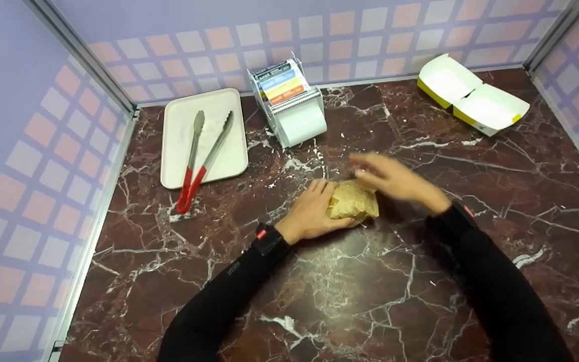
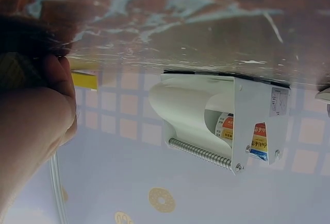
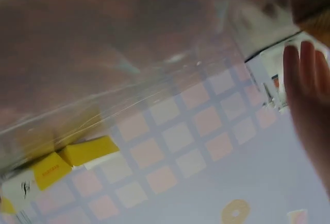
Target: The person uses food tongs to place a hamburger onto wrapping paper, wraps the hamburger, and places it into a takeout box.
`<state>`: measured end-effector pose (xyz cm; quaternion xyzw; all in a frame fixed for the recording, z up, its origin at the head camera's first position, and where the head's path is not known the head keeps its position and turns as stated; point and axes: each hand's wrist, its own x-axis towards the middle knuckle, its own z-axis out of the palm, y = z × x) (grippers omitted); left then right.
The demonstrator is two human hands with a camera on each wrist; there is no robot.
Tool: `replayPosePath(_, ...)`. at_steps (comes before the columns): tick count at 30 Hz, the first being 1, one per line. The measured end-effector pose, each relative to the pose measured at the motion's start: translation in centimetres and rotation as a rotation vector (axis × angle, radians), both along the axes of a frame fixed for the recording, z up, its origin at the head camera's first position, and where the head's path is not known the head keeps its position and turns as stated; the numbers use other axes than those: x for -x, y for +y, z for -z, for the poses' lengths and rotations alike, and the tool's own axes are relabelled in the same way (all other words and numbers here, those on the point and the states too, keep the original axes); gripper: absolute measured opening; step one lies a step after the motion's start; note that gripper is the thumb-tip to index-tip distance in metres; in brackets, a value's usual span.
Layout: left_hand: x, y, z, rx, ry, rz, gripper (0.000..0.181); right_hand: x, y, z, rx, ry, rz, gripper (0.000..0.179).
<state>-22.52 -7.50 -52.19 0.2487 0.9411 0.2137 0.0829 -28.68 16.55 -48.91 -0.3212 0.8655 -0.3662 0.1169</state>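
Black sleeves (image 1: 500,281) flank a rounded, yellow-tan, patterned bundle (image 1: 352,202)

Apparently a fast-food packing counter: the red-brown marbled countertop (image 1: 138,306) holds a gold paper-wrapped parcel (image 1: 352,201), a white metal roll dispenser (image 1: 287,103), an open yellow-and-white cardboard box (image 1: 476,100) far right, and red-handled metal tongs (image 1: 202,173) across a cream tray (image 1: 178,136) far left; yellow doughnut prints (image 2: 153,197) dot the lilac wall (image 2: 118,167).

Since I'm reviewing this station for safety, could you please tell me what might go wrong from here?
The gold wrapped package might slip or loosen if the left hand eased its grip, since the right hand isn't gripping it. The tongs could get knocked, as their red handles stick out past the rim of the tray.
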Motion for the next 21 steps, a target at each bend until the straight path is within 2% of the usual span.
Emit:
replayPosePath(3,0.0,0.0,-0.1,0.007,-0.003,0.000,0.093,2.3,-1.4,-1.3,0.073,-0.034,0.156,0.053)
replayPosePath(7,-0.1,0.1,-0.1,0.012,0.003,-0.003,0.093,5.2,-4.1,-3.3,0.112,-0.180,0.298,0.051)
replayPosePath(11,-0.1,0.3,0.0,0.008,0.018,0.005,0.091,7.4,-6.4,-5.0,0.099,-0.270,0.353,0.049)
replayPosePath(14,-0.1,0.5,-0.1,0.006,0.020,0.015,0.089,8.6,-7.3,-5.5,0.065,-0.280,0.387,0.049)
replayPosePath(19,-0.1,0.3,-0.1,0.027,0.022,0.005,0.089,10.2,-8.3,-4.9,0.034,-0.226,0.400,0.051)
replayPosePath(21,-0.1,0.1,0.0,0.031,0.021,0.002,0.089,10.6,-8.7,-4.4,0.040,-0.231,0.418,0.051)
